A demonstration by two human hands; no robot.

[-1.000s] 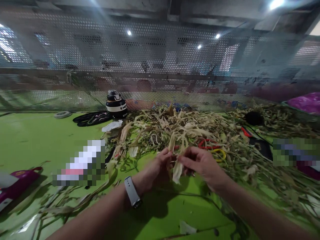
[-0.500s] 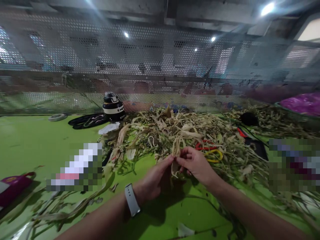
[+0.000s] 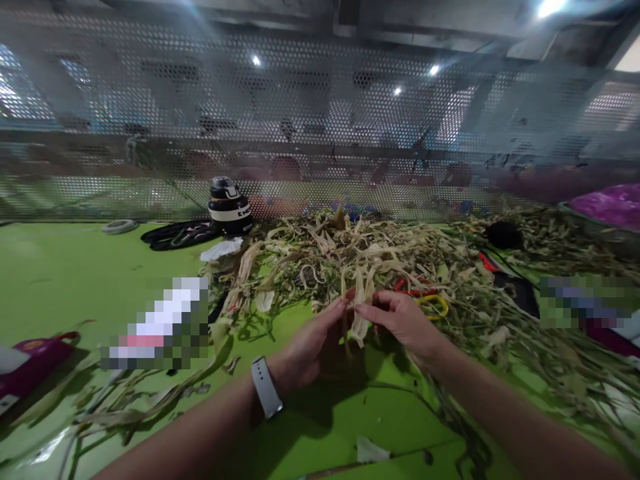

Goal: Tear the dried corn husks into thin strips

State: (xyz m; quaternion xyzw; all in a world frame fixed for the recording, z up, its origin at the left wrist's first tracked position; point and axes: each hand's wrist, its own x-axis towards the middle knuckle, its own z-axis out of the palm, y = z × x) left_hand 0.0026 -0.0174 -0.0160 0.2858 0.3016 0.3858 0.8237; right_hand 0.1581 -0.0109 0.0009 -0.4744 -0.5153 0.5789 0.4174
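Observation:
Both of my hands meet over the green table (image 3: 75,280) in front of a big heap of dried, pale husk strips (image 3: 370,260). My left hand (image 3: 313,347), with a white watch strap on its wrist, pinches the upper part of one pale husk strip (image 3: 358,320). My right hand (image 3: 403,323) pinches the same strip from the right. The strip hangs down between the two hands. Its lower end is partly hidden behind my left fingers.
Red and yellow scissor handles (image 3: 425,300) lie in the heap just behind my right hand. A black and white bottle (image 3: 229,208) and a black strap stand at the back left. A magenta object (image 3: 30,357) lies at the far left. A perforated metal screen (image 3: 320,133) closes the table's far side.
My hands stay together on the husk strip and have shifted only slightly, while the view has tilted a little. The strip hangs shorter below my fingers than one second ago.

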